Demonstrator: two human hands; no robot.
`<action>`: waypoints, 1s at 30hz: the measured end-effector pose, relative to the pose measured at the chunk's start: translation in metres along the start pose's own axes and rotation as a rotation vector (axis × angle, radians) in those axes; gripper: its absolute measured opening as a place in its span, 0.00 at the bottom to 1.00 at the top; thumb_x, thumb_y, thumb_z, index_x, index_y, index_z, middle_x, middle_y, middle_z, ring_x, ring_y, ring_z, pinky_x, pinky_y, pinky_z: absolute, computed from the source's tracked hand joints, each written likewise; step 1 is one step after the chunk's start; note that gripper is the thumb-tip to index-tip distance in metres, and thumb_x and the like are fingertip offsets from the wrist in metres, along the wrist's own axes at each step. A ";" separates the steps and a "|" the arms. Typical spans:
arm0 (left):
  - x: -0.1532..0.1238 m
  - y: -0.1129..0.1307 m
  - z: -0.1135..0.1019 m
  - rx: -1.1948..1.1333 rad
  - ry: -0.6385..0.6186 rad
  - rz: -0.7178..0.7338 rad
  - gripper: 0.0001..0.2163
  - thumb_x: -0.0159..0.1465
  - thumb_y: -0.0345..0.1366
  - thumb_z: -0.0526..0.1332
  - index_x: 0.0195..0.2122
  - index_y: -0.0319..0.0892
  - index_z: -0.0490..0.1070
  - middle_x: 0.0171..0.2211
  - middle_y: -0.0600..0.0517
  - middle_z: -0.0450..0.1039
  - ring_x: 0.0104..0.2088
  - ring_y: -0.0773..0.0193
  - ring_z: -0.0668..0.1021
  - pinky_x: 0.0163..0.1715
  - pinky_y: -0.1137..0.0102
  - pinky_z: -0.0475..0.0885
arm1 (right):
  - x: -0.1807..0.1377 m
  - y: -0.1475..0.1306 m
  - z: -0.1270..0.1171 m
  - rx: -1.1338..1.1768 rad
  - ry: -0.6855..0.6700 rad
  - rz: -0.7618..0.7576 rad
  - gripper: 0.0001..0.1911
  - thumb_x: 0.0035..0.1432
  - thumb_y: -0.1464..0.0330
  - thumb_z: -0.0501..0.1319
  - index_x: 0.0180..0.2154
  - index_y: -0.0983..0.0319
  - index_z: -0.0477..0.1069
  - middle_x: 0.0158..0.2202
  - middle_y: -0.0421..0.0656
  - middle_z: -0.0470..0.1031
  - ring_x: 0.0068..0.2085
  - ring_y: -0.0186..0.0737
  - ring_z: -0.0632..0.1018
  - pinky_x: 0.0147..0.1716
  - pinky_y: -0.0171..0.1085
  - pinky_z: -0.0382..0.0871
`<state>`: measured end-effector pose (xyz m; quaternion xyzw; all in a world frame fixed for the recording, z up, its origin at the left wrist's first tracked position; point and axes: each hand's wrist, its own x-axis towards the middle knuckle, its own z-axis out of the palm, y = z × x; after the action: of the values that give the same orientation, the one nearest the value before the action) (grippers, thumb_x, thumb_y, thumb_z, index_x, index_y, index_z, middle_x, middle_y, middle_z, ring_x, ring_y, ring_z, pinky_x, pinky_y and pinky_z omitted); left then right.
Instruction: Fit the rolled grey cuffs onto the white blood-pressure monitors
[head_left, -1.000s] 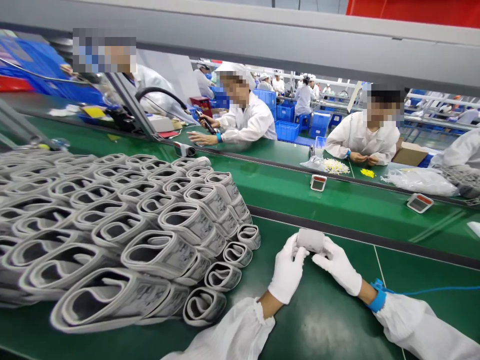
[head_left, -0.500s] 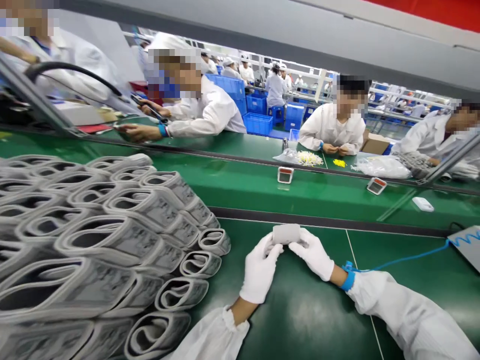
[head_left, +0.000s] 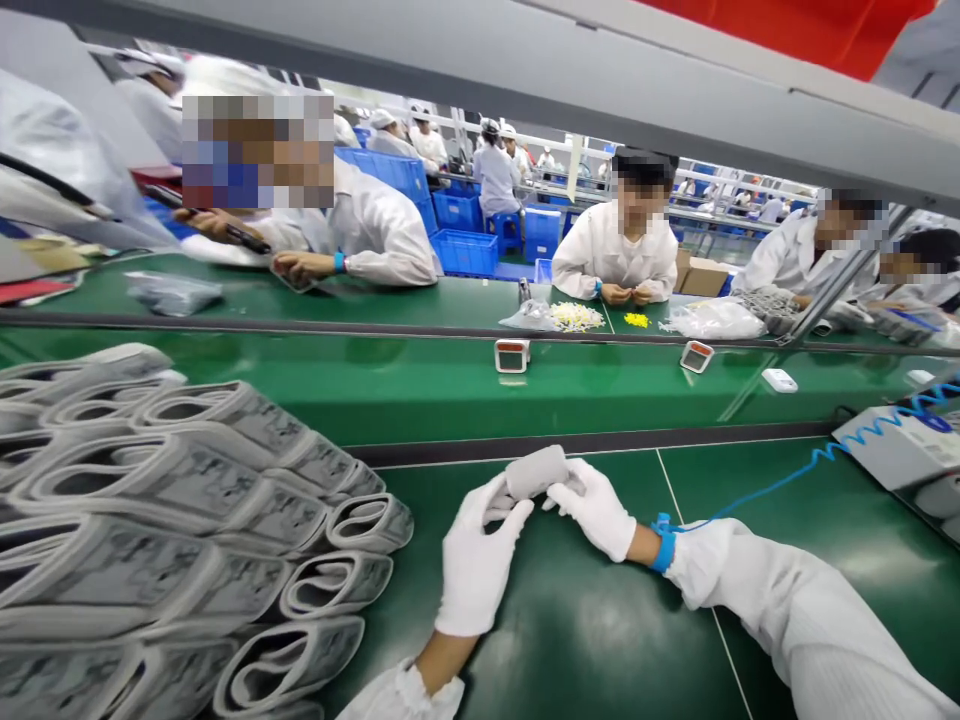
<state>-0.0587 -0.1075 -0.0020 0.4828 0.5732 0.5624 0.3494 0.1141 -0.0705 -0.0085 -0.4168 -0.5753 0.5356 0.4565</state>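
Reading the head camera from my remote station, working left to right.

9 o'clock from the hands: a tight pile of grey blood-pressure cuffs [head_left: 172, 520], looped and printed, lying on their sides on the green counter [head_left: 570, 650]. Its nearest loops sit just beside the left hand.

Centre of view: left hand [head_left: 480, 560] and right hand [head_left: 592, 510], both in white gloves, meet over a grey fabric roll [head_left: 536, 472]. The roll is held off the counter between them, tilted slightly, just short of the dark divider strip [head_left: 585, 445]. The left-hand fingers [head_left: 506, 512] are closed on its lower left end; the right-hand fingers [head_left: 561, 490] are closed on its right end.

4 o'clock: a blue wrist strap [head_left: 663, 545] on the right wrist. From it, a blue cord [head_left: 780, 475] runs toward 2 o'clock and turns into a coil at a grey box [head_left: 889, 450].

12 o'clock, past the divider: two small digital monitors [head_left: 512, 355] [head_left: 696, 356] on the far green belt [head_left: 375, 380]. Beyond, a co-worker [head_left: 615, 250] has both hands together behind loose white and yellow small parts [head_left: 576, 317]. Blue crates [head_left: 465, 253] stand to that person's right in the picture's left, further back.
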 end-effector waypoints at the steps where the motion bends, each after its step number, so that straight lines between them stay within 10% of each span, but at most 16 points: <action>1: 0.001 0.000 -0.002 0.043 -0.012 0.026 0.24 0.58 0.47 0.69 0.54 0.44 0.76 0.45 0.47 0.78 0.41 0.57 0.81 0.44 0.63 0.78 | 0.001 0.000 0.000 -0.004 -0.026 0.000 0.21 0.62 0.54 0.64 0.49 0.61 0.70 0.33 0.42 0.78 0.33 0.38 0.79 0.31 0.35 0.69; 14: 0.003 0.031 0.000 0.080 0.000 -0.204 0.33 0.47 0.52 0.70 0.54 0.45 0.71 0.53 0.44 0.77 0.53 0.41 0.79 0.60 0.43 0.70 | 0.015 0.011 -0.004 -0.107 0.063 -0.273 0.13 0.57 0.58 0.70 0.36 0.61 0.81 0.54 0.46 0.75 0.56 0.45 0.77 0.60 0.41 0.70; 23: 0.001 0.031 0.001 0.162 -0.009 -0.218 0.29 0.50 0.53 0.68 0.50 0.45 0.75 0.44 0.44 0.81 0.49 0.37 0.81 0.59 0.39 0.71 | 0.008 0.002 0.002 0.127 -0.007 0.050 0.23 0.58 0.54 0.68 0.48 0.62 0.81 0.34 0.44 0.81 0.36 0.40 0.82 0.36 0.36 0.75; 30: 0.002 0.016 0.000 0.082 0.060 -0.158 0.26 0.49 0.52 0.70 0.47 0.46 0.77 0.44 0.44 0.81 0.48 0.38 0.81 0.59 0.37 0.70 | 0.010 0.002 -0.004 -0.093 0.036 -0.297 0.14 0.56 0.57 0.71 0.34 0.62 0.82 0.57 0.47 0.75 0.55 0.45 0.78 0.58 0.40 0.70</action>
<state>-0.0568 -0.1072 0.0144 0.4330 0.6422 0.5232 0.3554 0.1155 -0.0601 -0.0094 -0.3574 -0.6465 0.4272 0.5213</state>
